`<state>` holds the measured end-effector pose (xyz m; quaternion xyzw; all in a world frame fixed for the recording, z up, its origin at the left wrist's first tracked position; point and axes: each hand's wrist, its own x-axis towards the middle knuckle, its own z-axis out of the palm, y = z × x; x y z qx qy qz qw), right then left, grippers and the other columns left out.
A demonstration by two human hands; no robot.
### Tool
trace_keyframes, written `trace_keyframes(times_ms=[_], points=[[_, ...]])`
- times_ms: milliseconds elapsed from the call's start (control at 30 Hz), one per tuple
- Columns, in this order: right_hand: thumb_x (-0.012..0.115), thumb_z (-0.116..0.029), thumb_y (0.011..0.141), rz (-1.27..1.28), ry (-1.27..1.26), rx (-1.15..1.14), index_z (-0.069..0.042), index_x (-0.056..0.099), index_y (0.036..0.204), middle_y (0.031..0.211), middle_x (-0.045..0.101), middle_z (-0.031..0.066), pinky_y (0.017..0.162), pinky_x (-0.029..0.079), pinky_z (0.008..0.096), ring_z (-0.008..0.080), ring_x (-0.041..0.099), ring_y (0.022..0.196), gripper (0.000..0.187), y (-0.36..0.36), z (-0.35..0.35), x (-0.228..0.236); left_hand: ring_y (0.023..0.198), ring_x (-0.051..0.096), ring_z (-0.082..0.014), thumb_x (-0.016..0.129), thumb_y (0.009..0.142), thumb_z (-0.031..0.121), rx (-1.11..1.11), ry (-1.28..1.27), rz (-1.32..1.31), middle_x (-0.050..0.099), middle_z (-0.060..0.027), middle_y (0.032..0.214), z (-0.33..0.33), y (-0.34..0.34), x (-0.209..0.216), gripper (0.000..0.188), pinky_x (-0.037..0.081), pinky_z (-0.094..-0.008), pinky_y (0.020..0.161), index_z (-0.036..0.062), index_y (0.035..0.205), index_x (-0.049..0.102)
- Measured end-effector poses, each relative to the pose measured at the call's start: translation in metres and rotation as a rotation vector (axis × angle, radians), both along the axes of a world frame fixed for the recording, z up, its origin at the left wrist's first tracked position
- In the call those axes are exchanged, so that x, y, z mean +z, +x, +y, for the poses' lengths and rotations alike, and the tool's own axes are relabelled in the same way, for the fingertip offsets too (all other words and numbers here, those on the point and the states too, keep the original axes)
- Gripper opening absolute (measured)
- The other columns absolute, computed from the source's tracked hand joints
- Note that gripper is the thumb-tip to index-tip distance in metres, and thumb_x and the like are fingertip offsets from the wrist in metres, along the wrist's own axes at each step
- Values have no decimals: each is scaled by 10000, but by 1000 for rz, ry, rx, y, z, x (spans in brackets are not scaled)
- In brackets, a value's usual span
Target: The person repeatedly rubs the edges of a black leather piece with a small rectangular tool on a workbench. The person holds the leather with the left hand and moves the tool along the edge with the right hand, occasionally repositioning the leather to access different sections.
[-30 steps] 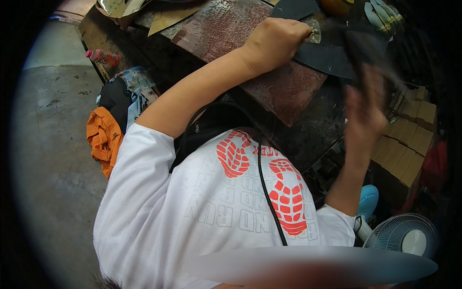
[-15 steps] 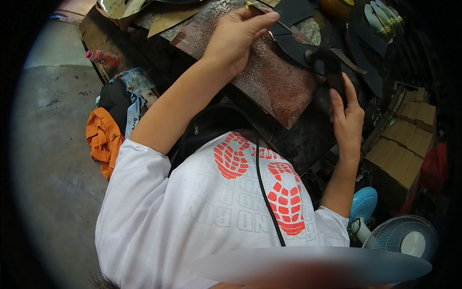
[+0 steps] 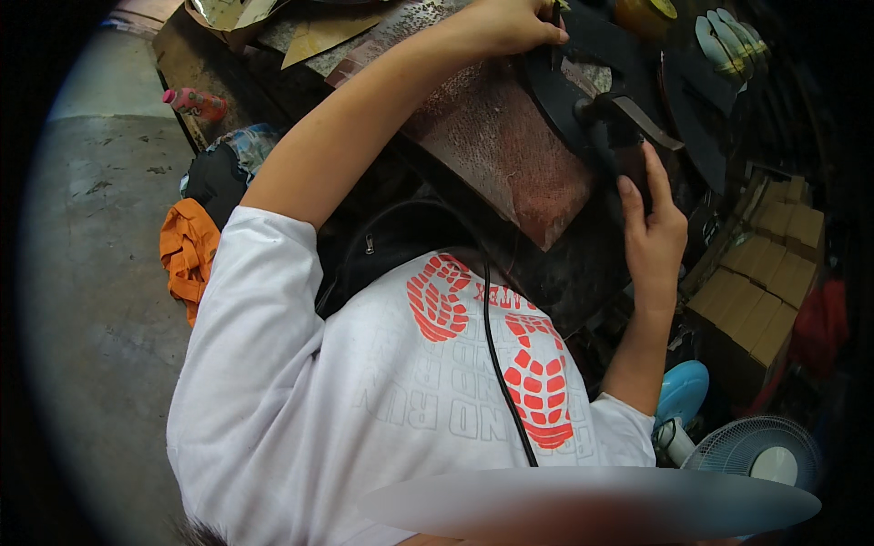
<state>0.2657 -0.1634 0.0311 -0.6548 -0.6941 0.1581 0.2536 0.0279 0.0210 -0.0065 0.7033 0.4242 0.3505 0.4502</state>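
Note:
My right hand point(image 3: 657, 227) is closed around the dark handle of a hammer point(image 3: 628, 150), whose head has a curved, pointed metal end. The hammer head rests over a flat black sheet piece point(image 3: 555, 105), cut in a curved shape. At the top of the view, my left hand point(image 3: 521, 27) pinches a thin, dark, stick-like tool point(image 3: 556, 41), which stands nearly upright over the black piece. What kind of tool it is I cannot make out. Beneath lies a pitted, reddish-brown slab point(image 3: 510, 164) with one corner pointing toward me.
More black pieces point(image 3: 696, 118) lie to the right, near pale gloves point(image 3: 728, 41) and a yellow-topped container point(image 3: 648, 14). A pink bottle point(image 3: 196, 104) is at the left edge. Cardboard boxes point(image 3: 751, 291) and a fan point(image 3: 760, 455) stand at right. Orange cloth point(image 3: 189, 255) hangs at left.
My left hand has moved farther away and to the right, and its thin tool has turned from slanting to nearly upright. The right hand and hammer have barely moved.

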Motion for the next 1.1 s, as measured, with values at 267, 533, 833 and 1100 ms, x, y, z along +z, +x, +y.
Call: trace_keyframes(times_ms=[267, 533, 833, 1100], points=[[629, -345, 973, -50, 36, 1, -165, 552, 1398, 1066, 713, 206, 800, 548, 409, 373, 708, 969, 467, -1, -3, -8, 712, 649, -144, 708, 876, 112, 217, 118, -120, 686, -93, 758, -45, -4, 19, 168, 524, -315, 665, -37, 931, 652], [622, -349, 977, -56, 28, -9, -167, 546, 1399, 1094, 707, 204, 806, 547, 418, 378, 699, 995, 466, -1, -2, -6, 693, 625, -84, 671, 920, 61, 194, -76, -317, 678, -36, 785, -51, 0, -5, 62, 522, -244, 633, 1, 921, 658], [634, -333, 972, -23, -19, -20, -158, 543, 1409, 1148, 695, 205, 836, 543, 401, 359, 691, 1044, 479, 7, -2, -15, 687, 620, -85, 667, 923, 71, 179, -83, -290, 676, -30, 783, -49, 1, -8, 67, 519, -242, 630, 5, 913, 655], [595, -349, 990, 407, 425, 170, -52, 615, 1159, 1006, 678, 124, 592, 496, 286, 197, 645, 755, 343, 7, 0, 80, 791, 700, -318, 730, 836, 199, 267, 614, 82, 706, -133, 852, -48, 19, -12, 196, 569, -378, 733, 96, 1003, 725]])
